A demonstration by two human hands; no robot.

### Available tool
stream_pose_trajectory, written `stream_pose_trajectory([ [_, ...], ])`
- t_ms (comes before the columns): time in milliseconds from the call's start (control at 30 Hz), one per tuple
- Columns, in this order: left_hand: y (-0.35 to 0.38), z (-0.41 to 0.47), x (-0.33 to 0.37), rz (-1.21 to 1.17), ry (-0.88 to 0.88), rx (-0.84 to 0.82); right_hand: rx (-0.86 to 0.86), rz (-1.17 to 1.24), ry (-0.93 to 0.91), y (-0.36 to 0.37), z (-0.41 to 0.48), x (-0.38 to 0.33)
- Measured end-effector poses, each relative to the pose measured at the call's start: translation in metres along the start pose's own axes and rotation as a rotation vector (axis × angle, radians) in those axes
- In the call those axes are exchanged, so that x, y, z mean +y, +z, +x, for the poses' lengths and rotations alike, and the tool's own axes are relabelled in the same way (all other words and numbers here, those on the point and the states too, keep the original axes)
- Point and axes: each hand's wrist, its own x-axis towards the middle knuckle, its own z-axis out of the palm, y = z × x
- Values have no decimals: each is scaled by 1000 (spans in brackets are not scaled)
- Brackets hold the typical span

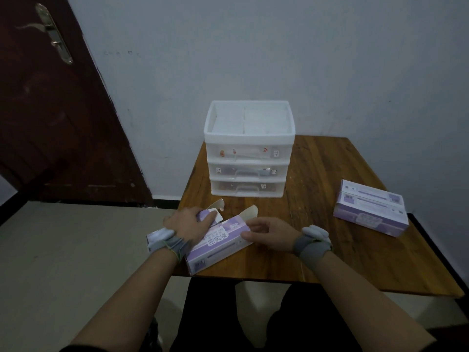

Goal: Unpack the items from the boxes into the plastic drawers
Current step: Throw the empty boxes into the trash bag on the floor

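A plain pale bluish-grey wall [253, 47] fills the back of the room, scuffed faintly in places, with a dark skirting strip [166, 198] along its foot. To the left stands a dark reddish-brown wooden door [50, 128] with a metal handle plate [54, 34] near its top edge. A brown wooden surface [330, 245] with visible grain sits against the wall, over a light beige floor [76, 250]; the light is dim and even.

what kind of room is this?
Probably a plain room in a home: a small wooden table against a bare painted wall, a dark wooden door, and a plastic drawer unit.
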Motion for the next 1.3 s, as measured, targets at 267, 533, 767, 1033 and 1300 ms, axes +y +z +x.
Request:
stream_pose_trajectory([
  [267, -3, 6, -1, -77, -57, -46, 101, 254, 109, -11, 4, 9],
  [533, 0, 5, -13, -40, -13, -162, 521, 212, 177, -44, -4, 16],
  [767, -51, -42, -64, -681, -101, 219, 385, 297, -20, 21, 26, -44],
  [1033, -61, -136, -191, -751, -488, 428, 153, 183, -250, 141, 61, -124],
  [1300, 0, -244, -274, -594, -853, 232, 19, -519, -473, 250, 65, -143],
])
